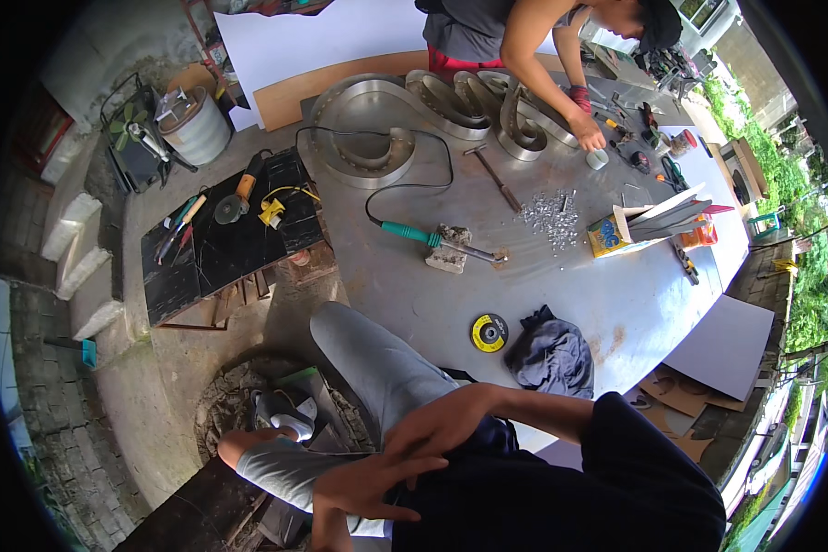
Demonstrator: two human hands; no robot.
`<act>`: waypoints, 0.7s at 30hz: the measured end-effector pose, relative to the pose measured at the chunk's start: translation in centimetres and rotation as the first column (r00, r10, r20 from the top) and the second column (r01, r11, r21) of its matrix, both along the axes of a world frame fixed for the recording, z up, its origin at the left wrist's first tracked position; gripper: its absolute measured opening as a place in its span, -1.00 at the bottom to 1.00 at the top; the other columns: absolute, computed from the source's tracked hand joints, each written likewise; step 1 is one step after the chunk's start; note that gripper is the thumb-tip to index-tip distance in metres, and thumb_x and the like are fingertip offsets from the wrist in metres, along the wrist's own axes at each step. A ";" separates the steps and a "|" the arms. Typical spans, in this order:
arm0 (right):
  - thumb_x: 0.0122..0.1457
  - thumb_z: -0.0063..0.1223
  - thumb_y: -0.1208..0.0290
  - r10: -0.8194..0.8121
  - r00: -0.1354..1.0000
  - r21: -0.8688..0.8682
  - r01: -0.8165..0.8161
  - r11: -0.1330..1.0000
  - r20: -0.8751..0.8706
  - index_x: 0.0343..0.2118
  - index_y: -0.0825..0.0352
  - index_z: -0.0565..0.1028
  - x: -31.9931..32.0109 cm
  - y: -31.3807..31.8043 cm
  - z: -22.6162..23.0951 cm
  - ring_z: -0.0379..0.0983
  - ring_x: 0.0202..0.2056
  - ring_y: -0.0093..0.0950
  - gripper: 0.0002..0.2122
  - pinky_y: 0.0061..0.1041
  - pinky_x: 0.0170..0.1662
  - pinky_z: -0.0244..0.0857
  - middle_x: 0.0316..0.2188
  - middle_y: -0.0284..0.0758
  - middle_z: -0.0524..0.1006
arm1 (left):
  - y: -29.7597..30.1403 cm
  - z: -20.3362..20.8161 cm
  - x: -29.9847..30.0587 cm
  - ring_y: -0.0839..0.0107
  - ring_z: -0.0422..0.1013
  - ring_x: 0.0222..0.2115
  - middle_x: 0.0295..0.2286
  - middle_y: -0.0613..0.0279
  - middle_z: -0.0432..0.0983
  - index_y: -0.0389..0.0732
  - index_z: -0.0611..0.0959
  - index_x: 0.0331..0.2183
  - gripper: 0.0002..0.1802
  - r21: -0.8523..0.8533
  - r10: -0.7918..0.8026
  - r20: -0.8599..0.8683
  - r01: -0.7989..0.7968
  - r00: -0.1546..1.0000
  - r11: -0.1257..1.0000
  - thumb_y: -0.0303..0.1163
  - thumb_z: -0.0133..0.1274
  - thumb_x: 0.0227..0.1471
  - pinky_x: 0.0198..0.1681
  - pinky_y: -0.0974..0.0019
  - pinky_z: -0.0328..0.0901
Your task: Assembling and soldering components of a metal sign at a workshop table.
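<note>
My left hand [366,486] is low in the head view, over my lap, fingers spread and nothing in them. My right hand [437,421] reaches in from the right and lies across close to it, fingers stretched loosely and no object visible in them. Ahead on the metal table, a soldering iron [407,232] with a green handle rests on a rough stone block [447,258]. A yellow-and-black grinding disc [488,332] and a crumpled dark cloth [552,356] lie nearest my hands on the tabletop. A hammer [495,178] lies beside a heap of small shiny metal pieces [550,219].
Curved metal strip shapes [363,166] stand at the back. A co-worker's hand [585,131] is by a small white cup [597,159]. A box [609,235] holds flat strips at right. The black side table [271,184] at left carries an angle grinder [241,195].
</note>
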State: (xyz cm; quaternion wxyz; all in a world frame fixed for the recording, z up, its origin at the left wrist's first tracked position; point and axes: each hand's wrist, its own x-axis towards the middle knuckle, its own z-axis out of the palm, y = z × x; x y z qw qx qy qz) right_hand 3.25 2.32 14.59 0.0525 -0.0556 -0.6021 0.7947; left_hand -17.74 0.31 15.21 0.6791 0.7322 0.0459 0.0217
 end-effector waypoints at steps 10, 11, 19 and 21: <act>0.16 -0.12 0.39 -0.012 0.998 -0.041 0.009 0.999 -0.060 -0.10 0.48 0.39 -0.1 -0.3 1.3 0.42 -0.29 -0.47 -0.70 -0.51 -0.18 0.25 -0.31 -0.19 0.52 | 0.7 2.0 0.3 0.17 0.42 -0.60 -0.64 0.10 0.40 -0.01 0.00 0.20 -0.12 0.087 -0.082 0.024 0.079 0.996 0.993 -0.17 0.11 -0.05 -0.49 0.28 0.29; 0.16 -0.12 0.39 -0.005 0.998 -0.043 0.003 0.999 -0.062 -0.10 0.48 0.39 0.0 -0.1 1.7 0.42 -0.29 -0.47 -0.70 -0.51 -0.18 0.25 -0.31 -0.19 0.52 | 0.7 2.0 0.4 0.17 0.42 -0.60 -0.64 0.10 0.40 -0.01 0.00 0.20 -0.12 0.085 -0.075 0.022 0.073 0.997 0.994 -0.17 0.11 -0.05 -0.49 0.28 0.29; 0.23 -0.21 0.36 0.087 0.988 0.136 -0.070 0.988 -0.128 -0.23 0.51 0.32 0.2 0.9 2.4 0.32 -0.48 -0.34 -0.74 -0.41 -0.38 0.15 -0.53 -0.09 0.37 | 0.9 2.0 1.1 0.15 0.41 -0.58 -0.53 0.02 0.42 0.11 0.02 0.20 -0.19 0.167 -0.178 0.065 0.166 0.982 0.972 -0.18 0.06 -0.01 -0.45 0.23 0.30; 0.23 -0.21 0.35 0.116 0.984 0.125 -0.100 0.987 -0.132 -0.25 0.51 0.31 -0.1 1.0 2.4 0.32 -0.47 -0.33 -0.75 -0.40 -0.38 0.14 -0.53 -0.08 0.37 | 0.9 2.8 1.1 0.13 0.41 -0.54 -0.46 -0.03 0.41 0.14 0.02 0.20 -0.19 0.141 -0.173 0.085 0.160 0.981 0.977 -0.18 0.06 -0.01 -0.42 0.22 0.30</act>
